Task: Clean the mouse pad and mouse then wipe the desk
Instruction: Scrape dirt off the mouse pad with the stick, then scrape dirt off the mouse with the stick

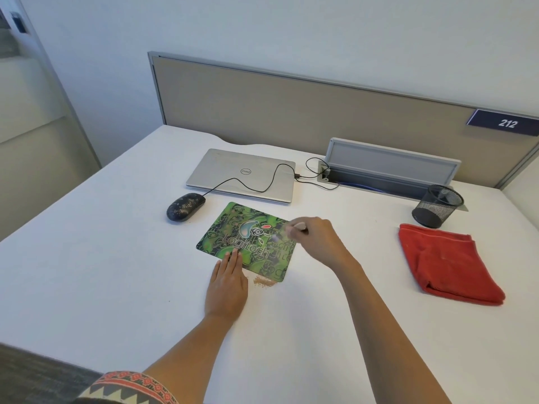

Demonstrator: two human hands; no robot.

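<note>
Risk: careless sweep scatters brown crumbs (264, 282) over white counter (116, 258). Meanwhile left hand (226, 287) fingers flat on green printed mouse pad (248, 240); right hand (313, 237) fingers pinch blurred pale item (300, 227).

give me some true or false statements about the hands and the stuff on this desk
1. The mouse sits on the mouse pad. False: it lies on the desk, off the pad's far left corner.
2. The left hand lies flat, its straight fingers on the pad's near edge. True.
3. The laptop is open. False: its lid is closed.
4. The red cloth lies folded on the desk, touched by neither hand. True.
5. The right hand is empty. False: it grips a small pale tool, too blurred to name.
6. Some brown crumbs lie on the desk at the pad's near edge. True.
</note>
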